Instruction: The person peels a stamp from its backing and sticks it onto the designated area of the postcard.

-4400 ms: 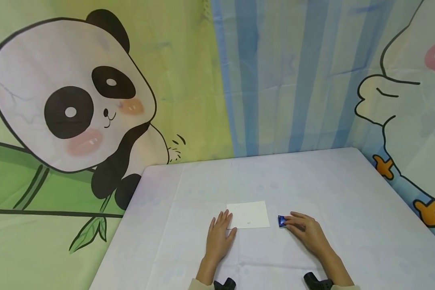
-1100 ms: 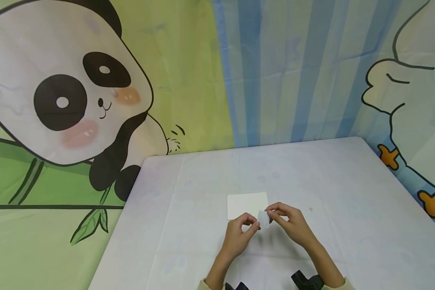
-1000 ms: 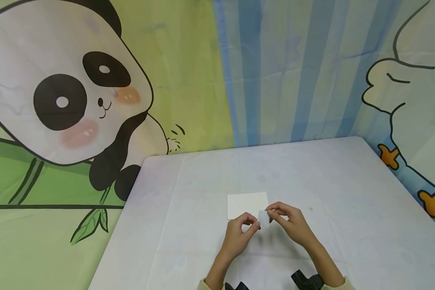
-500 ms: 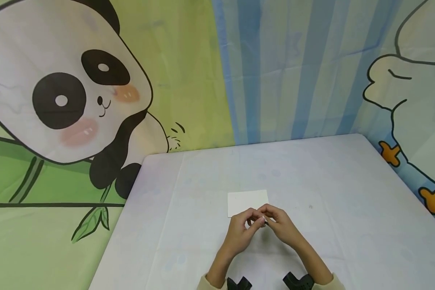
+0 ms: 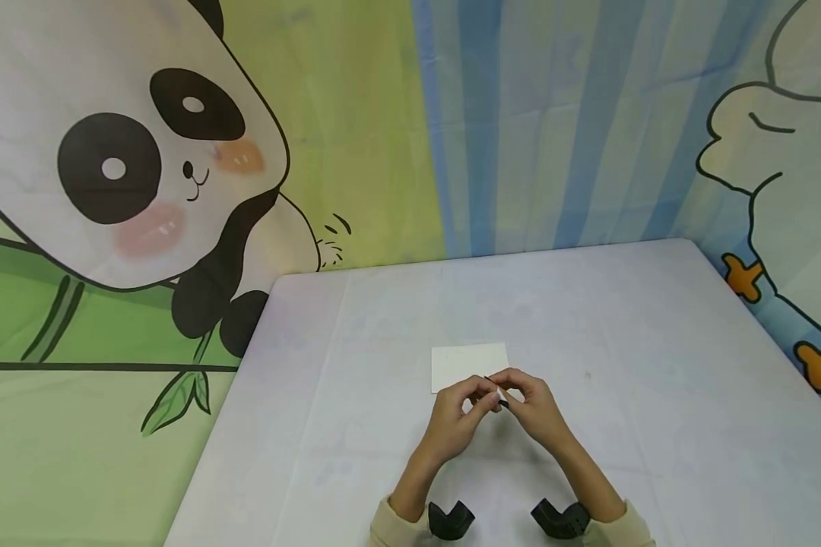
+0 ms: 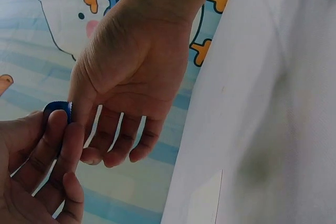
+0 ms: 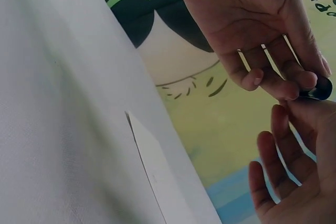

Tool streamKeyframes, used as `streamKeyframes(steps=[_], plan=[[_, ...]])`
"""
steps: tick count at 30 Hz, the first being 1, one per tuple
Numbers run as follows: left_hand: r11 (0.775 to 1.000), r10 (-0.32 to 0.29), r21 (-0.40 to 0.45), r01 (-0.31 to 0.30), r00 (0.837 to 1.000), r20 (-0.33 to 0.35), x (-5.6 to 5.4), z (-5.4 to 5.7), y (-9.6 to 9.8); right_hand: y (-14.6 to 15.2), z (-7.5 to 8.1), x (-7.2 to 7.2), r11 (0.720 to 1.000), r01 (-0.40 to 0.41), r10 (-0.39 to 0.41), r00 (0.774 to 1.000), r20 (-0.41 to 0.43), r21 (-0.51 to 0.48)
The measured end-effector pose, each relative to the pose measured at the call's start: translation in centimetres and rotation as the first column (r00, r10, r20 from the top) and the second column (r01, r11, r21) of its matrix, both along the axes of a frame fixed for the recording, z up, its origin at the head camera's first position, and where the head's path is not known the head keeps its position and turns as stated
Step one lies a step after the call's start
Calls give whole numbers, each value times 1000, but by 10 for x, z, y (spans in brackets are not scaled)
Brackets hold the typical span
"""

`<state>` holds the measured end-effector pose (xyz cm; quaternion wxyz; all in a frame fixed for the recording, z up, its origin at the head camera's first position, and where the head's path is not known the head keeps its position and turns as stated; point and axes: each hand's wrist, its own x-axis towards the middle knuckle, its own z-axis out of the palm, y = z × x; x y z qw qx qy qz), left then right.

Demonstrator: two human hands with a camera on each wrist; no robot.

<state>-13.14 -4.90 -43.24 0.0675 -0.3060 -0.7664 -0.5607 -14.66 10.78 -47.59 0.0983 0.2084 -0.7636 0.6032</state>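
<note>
My left hand (image 5: 454,422) and right hand (image 5: 534,410) meet fingertip to fingertip above the table, pinching a small blue sachet (image 6: 56,106) between thumbs and fingers. Its zigzag edge and curved blue face show in the left wrist view. From the head camera only a dark sliver and a bit of white come through, the rest covered by fingers. In the right wrist view the sachet (image 7: 321,88) looks dark and bent at the left fingertips. Just beyond the hands, a white card (image 5: 468,365) lies flat, its near edge partly overlapped by them.
A white cloth covers the table (image 5: 356,334). Behind it hangs a printed curtain (image 5: 356,137) with a panda and stripes. Black wrist mounts (image 5: 451,520) sit at both cuffs, close over the cloth.
The left hand left the card's edge, and the right hand brought the sachet from the table to meet it. Lately the hands drew closer, and the sachet's white side turned mostly out of sight.
</note>
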Motion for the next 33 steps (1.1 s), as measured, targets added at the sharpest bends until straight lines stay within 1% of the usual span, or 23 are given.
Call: streamKeyframes(steps=[2, 4, 6, 8, 10, 12, 17, 20, 25, 29, 33], plan=[[1000, -7, 3, 7, 1000, 0, 0, 1, 0, 1, -9, -3, 998, 4, -6, 999, -36, -56], [1000, -10, 3, 10, 1000, -2, 0, 1, 0, 2, -17, -6, 990, -8, 1, 999, -48, -142], [1000, -6, 1, 6, 1000, -6, 0, 2, 0, 2, -19, -7, 973, -27, 17, 999, -46, -229], [1000, 1, 3, -1, 1000, -8, 0, 2, 0, 3, -18, -6, 947, -53, 46, 999, -28, -316], [1000, 15, 8, -15, 1000, -12, 0, 3, 1, 4, -18, -6, 932, -63, 64, 998, -10, -357], [999, 33, 18, -32, 999, -18, 0, 3, 1, 6, -17, -4, 924, -70, 79, 997, 8, -376], [997, 67, 38, -66, 997, -30, -1, 2, 1, 9, -16, -1, 929, -88, 95, 996, 1, -359], [997, 73, 40, -72, 997, -21, 0, 2, 0, 10, -16, 1, 939, -101, 92, 995, -43, -328], [995, 89, 46, -88, 996, -17, 1, 3, -1, 9, -19, 1, 958, -99, 75, 992, -101, -270], [994, 95, 51, -94, 995, -19, 1, 3, -1, 8, -20, 1, 961, -98, 70, 991, -116, -260], [994, 89, 63, -88, 996, -20, 1, 1, -2, 8, -21, 1, 961, -93, 67, 992, -109, -259]])
